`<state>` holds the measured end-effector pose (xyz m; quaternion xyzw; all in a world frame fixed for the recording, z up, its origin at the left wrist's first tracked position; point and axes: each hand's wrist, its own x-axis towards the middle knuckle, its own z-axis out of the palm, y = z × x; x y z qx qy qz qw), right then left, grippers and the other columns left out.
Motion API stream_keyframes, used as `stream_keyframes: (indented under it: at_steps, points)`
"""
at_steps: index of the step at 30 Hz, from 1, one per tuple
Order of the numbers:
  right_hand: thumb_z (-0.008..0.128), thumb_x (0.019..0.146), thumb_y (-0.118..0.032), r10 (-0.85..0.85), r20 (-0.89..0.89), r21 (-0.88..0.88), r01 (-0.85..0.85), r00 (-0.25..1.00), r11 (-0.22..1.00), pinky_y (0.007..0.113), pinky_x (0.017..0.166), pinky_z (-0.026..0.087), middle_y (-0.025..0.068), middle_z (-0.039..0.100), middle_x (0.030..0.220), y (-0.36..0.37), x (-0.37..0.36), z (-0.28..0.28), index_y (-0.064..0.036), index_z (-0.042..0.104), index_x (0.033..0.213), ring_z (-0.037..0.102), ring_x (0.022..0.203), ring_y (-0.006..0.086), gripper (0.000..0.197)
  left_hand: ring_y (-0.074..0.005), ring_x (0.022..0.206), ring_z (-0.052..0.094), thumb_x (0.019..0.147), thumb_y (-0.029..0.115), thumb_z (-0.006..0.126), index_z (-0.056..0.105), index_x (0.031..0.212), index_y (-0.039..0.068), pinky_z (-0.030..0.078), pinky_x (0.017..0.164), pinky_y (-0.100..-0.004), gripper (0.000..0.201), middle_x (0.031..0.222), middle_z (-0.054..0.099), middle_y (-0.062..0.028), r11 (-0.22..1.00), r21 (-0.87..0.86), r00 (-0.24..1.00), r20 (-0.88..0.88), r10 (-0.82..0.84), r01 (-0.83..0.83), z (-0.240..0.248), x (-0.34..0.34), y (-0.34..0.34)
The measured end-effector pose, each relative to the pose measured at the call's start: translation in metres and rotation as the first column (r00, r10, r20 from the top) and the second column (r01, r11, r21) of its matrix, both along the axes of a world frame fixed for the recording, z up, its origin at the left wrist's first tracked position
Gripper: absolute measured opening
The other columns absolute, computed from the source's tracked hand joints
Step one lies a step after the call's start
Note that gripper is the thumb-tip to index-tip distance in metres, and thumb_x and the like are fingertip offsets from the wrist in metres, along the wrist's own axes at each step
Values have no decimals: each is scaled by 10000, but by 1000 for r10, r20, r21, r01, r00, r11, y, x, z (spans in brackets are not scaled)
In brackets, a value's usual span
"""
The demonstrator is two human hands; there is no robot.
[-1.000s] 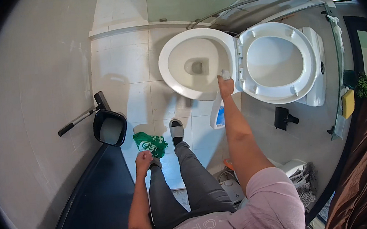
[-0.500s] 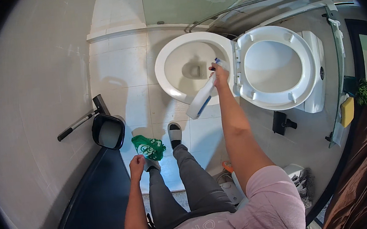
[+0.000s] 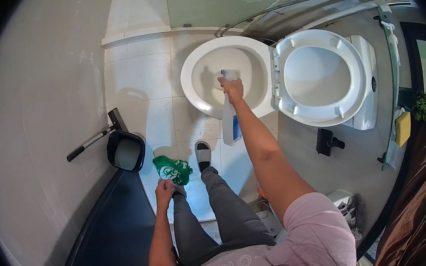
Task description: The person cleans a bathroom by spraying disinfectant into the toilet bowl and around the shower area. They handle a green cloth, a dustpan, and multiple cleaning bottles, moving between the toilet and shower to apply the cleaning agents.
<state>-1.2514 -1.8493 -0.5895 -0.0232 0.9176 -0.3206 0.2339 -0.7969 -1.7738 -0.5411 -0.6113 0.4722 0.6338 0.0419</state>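
My right hand (image 3: 232, 88) is closed around the neck of a white spray bottle (image 3: 229, 123) with a blue label, its head over the toilet bowl (image 3: 198, 91). The bottle's lower end hangs past the bowl's near rim. Both the seat and the lid (image 3: 346, 107) of the toilet are raised, leaning back to the right. Lower left, my left hand (image 3: 164, 190) pinches a green cloth-like bundle with white print (image 3: 174, 170), which hangs above the floor by my foot. Whether it is a bag or a cloth I cannot tell.
At the left stand a black bin (image 3: 126, 151) and a long-handled tool (image 3: 91, 143) against the wall. A black brush-like head (image 3: 325, 141) is by the right wall. A glass shelf with a yellow sponge (image 3: 403, 129) juts out there, beside a brown curtain (image 3: 423, 184).
My right hand has moved left over the bowl with the spray bottle, which now hangs more upright. My left hand and the green bundle have barely shifted.
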Motion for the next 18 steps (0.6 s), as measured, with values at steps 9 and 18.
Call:
stream_keyframes:
  at_steps: [9, 18]
  points:
    - [665, 575, -376, 16, 192, 220, -59, 981, 974, 361, 789, 476, 194, 632, 933, 50, -10, 13, 21, 630, 912, 614, 892, 310, 522, -101, 635, 564, 843, 165, 566, 589, 920, -4, 454, 575, -235, 187, 732, 603, -44, 996, -22, 997, 7, 82, -82, 0, 16, 9]
    - [704, 569, -306, 125, -255, 335, -33, 959, 942, 287, 486, 428, 63, 586, 571, 61, 27, -1, -18, 618, 654, 532, 472, 149, 312, -89, 649, 544, 856, 169, 552, 579, 955, 3, 438, 591, -223, 195, 769, 583, -19, 997, 8, 996, -41, 74, -74, -5, 25, 17]
